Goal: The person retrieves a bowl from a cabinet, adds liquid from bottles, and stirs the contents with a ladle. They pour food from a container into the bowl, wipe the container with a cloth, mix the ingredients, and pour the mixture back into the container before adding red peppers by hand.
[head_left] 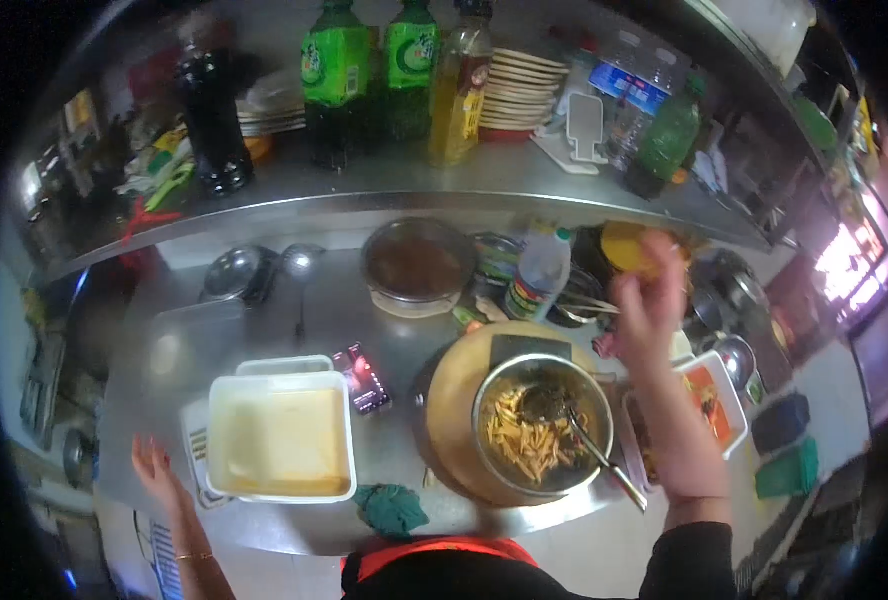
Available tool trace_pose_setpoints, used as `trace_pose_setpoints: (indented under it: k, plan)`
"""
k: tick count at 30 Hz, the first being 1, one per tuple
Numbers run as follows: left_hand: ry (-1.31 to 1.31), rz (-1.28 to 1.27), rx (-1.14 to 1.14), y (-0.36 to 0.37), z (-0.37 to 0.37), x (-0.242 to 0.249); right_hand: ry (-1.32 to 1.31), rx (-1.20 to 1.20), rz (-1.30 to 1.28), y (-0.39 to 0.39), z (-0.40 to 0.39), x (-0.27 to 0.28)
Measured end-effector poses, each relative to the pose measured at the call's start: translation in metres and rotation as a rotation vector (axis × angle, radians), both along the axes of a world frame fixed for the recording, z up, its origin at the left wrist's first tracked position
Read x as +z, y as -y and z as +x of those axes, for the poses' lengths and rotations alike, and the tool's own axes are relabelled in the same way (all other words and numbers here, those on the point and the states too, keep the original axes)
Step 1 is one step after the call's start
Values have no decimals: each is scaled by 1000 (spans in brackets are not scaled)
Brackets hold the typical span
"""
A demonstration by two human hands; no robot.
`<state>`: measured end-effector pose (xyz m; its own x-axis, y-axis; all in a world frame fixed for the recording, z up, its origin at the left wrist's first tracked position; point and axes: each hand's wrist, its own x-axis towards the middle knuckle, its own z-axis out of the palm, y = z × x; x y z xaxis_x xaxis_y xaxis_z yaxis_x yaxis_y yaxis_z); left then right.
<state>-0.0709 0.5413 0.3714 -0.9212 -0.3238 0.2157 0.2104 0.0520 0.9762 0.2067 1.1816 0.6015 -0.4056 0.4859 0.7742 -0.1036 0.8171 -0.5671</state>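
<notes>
My left hand hangs beside the left edge of a white rectangular tub, fingers apart and holding nothing. The tub has a pale yellowish layer inside. My right hand is raised over the right side of the counter, blurred; whether it holds anything is not clear. Below and left of it, a metal bowl of brownish strips stands on a round wooden board. A metal ladle rests in the bowl with its handle over the rim.
A green cloth lies at the counter's front edge. Behind are a phone, a covered round pot and a clear bottle. A white container with red contents sits right. The shelf above holds bottles and plates.
</notes>
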Motion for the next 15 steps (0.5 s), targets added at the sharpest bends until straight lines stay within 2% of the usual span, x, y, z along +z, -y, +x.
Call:
trace_pose_setpoints:
  k: [2, 3, 4, 5, 6, 8, 9, 12, 14, 15]
  plan:
    - [-193, -15, -44, -82, 29, 70, -216, -190, 153, -51, -11, 47]
    - [-284, -47, -102, -123, 36, 99, -250, -255, 144, -90, -19, 61]
    - [-375, -79, -159, -167, 44, 130, -246, -346, 117, -120, -30, 73]
    - [-317, -44, -227, -223, 66, 175, -240, -435, 87, -150, -42, 84]
    - [-447, -125, -368, -266, 79, 206, -191, -546, 30, -166, -51, 93]
    - [-584, -45, -508, -350, 86, 254, -185, -336, -62, -183, -65, 107]
    - [-608, -82, -537, -385, 89, 278, -80, -284, -69, -187, -63, 113]
    - [-550, 18, -511, -469, 76, 319, -40, 11, -133, -199, -52, 116]
    - [-573, -48, -301, -505, 54, 329, -15, 80, 115, -174, -5, 126]
    - [-567, -134, -238, -513, 37, 333, 37, -18, 434, -159, 22, 129]
